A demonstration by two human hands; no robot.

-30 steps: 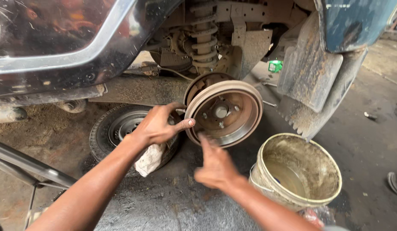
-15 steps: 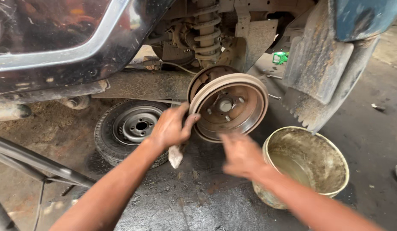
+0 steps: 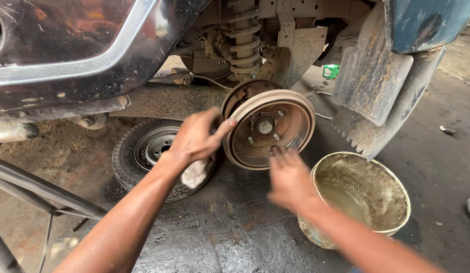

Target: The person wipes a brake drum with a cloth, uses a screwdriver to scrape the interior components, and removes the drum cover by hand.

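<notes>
A rust-brown brake drum (image 3: 268, 129) is being gripped on its hub under the raised vehicle, below the coil spring (image 3: 243, 35) and beside the grey mud flap (image 3: 371, 86). The left hand (image 3: 197, 139) is being pressed against the drum's left rim, the thumb laid over the edge and the other fingers curled behind it, with a pale rag (image 3: 194, 174) being kept bunched under the palm. The right hand (image 3: 289, 179) is being held just below the drum's lower rim, its fingers lying close together and nearly straight, the tips touching or almost touching the rim; motion blur is hiding whether contact is being made. Compared with the earlier frames, the drum is being seen a little more to the right and nearer the middle of the view, the left hand is being kept at the same left rim, and the right hand is being carried up from the floor towards the rim's underside. A removed wheel (image 3: 151, 151) is lying flat on the wet floor behind the left forearm. A dirty, pale bucket (image 3: 366, 202) holding murky liquid is standing just beside the right wrist. A small green box (image 3: 330, 71) is resting on the ground behind the drum.
</notes>
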